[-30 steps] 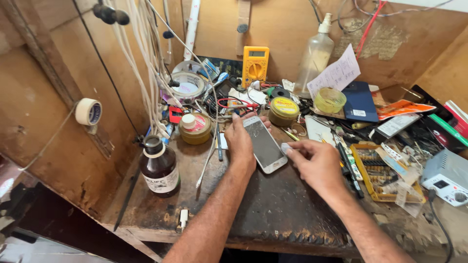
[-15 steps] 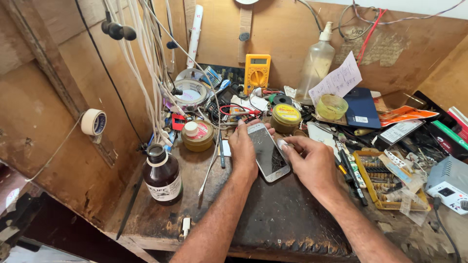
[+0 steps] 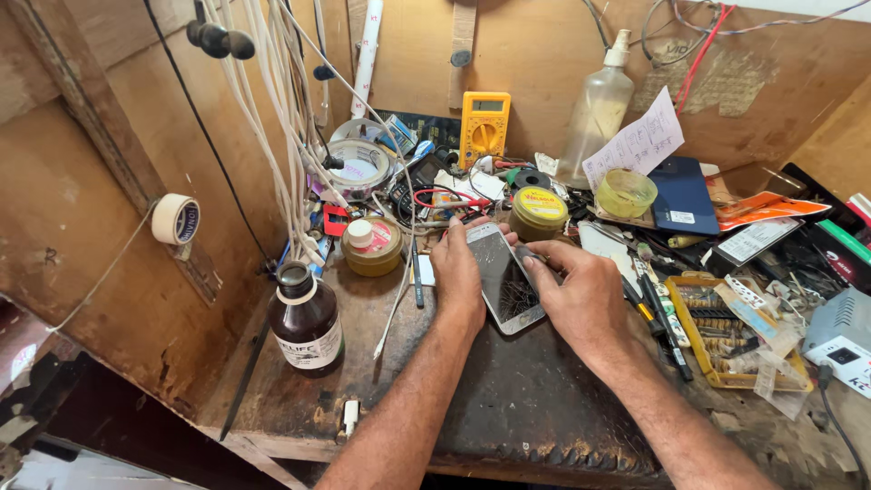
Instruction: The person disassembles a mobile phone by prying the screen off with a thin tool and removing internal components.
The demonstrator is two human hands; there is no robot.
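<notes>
A white smartphone (image 3: 504,279) with a cracked dark screen lies on the worn dark workbench (image 3: 508,399). My left hand (image 3: 456,269) grips its left edge and holds it steady. My right hand (image 3: 581,295) rests at the phone's right edge, fingertips pinched on a small thin tool (image 3: 535,257) that touches the phone's side near the top. Both forearms reach in from the bottom of the view.
A brown glass bottle (image 3: 306,319) stands at the left front. Small round tins (image 3: 372,246), a yellow multimeter (image 3: 483,127), a spray bottle (image 3: 594,113), hanging white cables (image 3: 283,118), a screwdriver-bit tray (image 3: 721,331) and a tape roll (image 3: 176,219) crowd the bench.
The view has shifted slightly. My right hand has moved from the phone's lower right up toward its upper right edge; the left hand keeps its hold.
</notes>
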